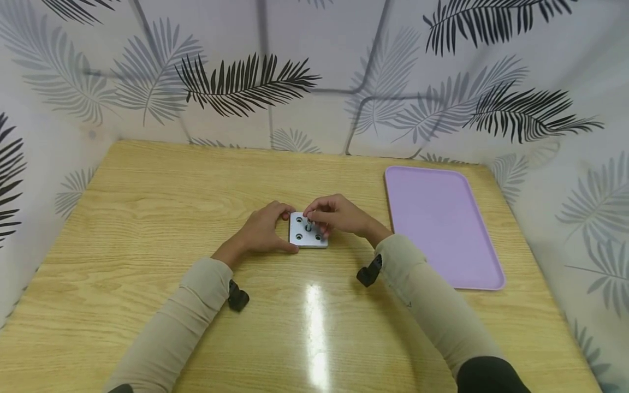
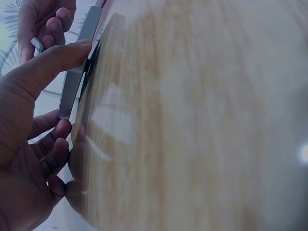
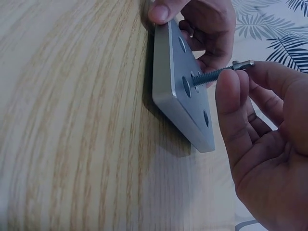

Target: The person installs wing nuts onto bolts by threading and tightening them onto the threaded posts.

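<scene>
Head view: at nine o'clock of the metal plate [image 1: 306,242], the left hand [image 1: 262,229] spreads around its edge and grips it, thumb near seven o'clock, fingers near ten. The plate is around the middle of the counter [image 1: 147,305]; whether it lies fully flat, I cannot tell. It looks stiff, fairly heavy for its size and hardly fragile; its smooth faces may slip, so the squared edges should give the surest hold. At its centre, a threaded bolt [image 3: 211,76] stands roughly square to the face, with holes around it. Hard and probably light, the bolt is best taken by its head, clear of the thread. The right hand [image 1: 339,215], at two o'clock, pinches it there narrowly. Toward three o'clock lies a lilac tray [image 1: 437,224], apart from both hands.
</scene>
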{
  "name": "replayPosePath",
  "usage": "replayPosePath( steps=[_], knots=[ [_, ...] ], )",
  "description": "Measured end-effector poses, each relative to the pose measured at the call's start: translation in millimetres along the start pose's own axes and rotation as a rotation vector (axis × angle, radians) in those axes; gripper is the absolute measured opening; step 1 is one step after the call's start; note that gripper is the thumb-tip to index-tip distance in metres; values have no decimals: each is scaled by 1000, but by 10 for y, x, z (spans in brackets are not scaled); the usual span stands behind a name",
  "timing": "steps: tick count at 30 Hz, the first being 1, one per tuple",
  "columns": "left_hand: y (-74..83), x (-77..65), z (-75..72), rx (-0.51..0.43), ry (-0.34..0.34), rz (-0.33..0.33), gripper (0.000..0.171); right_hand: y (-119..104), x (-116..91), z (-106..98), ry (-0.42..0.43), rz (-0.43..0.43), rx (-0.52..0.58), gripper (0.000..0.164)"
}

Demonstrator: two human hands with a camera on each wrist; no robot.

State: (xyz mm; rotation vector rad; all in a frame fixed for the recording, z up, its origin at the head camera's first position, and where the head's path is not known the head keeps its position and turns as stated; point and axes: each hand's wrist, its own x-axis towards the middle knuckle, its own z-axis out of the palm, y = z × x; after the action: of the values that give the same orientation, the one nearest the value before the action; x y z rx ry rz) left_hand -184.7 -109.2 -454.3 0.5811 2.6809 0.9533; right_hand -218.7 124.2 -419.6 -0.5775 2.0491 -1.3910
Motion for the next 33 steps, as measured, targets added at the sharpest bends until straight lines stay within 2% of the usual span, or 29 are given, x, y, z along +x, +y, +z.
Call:
replayPosePath(
  steps=[33],
  knots=[
    [45,-19,-19,-22,1,-5,86,87,-94,-46,46,19,92,17]
  ],
)
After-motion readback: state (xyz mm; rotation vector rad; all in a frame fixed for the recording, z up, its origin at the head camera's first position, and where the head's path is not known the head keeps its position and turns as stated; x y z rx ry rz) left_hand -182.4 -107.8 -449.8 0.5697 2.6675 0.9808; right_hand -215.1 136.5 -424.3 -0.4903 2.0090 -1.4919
